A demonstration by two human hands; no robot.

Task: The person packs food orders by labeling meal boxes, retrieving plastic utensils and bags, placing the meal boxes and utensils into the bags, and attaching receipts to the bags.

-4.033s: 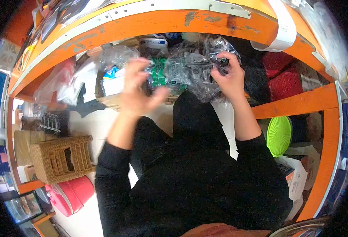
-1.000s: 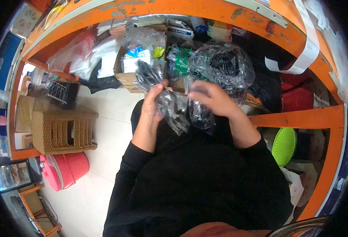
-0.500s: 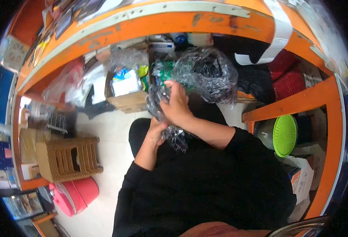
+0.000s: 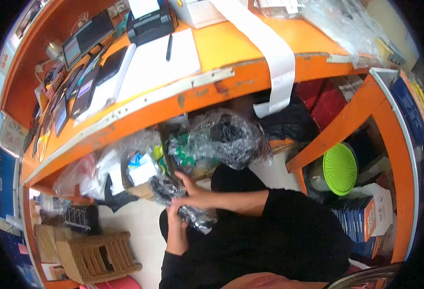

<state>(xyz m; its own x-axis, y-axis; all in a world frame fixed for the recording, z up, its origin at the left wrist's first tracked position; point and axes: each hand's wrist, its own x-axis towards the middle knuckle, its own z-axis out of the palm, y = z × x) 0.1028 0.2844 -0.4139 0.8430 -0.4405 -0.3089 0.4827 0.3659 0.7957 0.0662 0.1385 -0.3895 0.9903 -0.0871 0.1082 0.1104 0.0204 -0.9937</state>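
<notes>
In the head view, a crumpled bundle of clear and dark plastic wrap (image 4: 201, 222) lies across my hands above my lap. My left hand (image 4: 175, 219) is closed around its middle. Pressed against the same bundle from the right is my right hand (image 4: 198, 196), with one finger sticking up and the others curled on the plastic. The upper end of the wrap passes beyond my fingers toward an open cardboard box (image 4: 143, 191) holding colourful packets. A large heap of similar crumpled plastic (image 4: 233, 139) sits under the desk, ahead of my hands.
The orange desk (image 4: 221, 43) carries phones (image 4: 85, 94), paper, a pen (image 4: 169, 47) and a black printer (image 4: 149, 24). A long paper strip (image 4: 284, 62) hangs over its edge. A brown woven stool (image 4: 96, 257) stands left; a green lid (image 4: 339, 168) is at right.
My view has tilted up, so the desktop now shows and the lower things sit further down. Both hands still hold the plastic; my right hand has turned flatter, nearer my left.
</notes>
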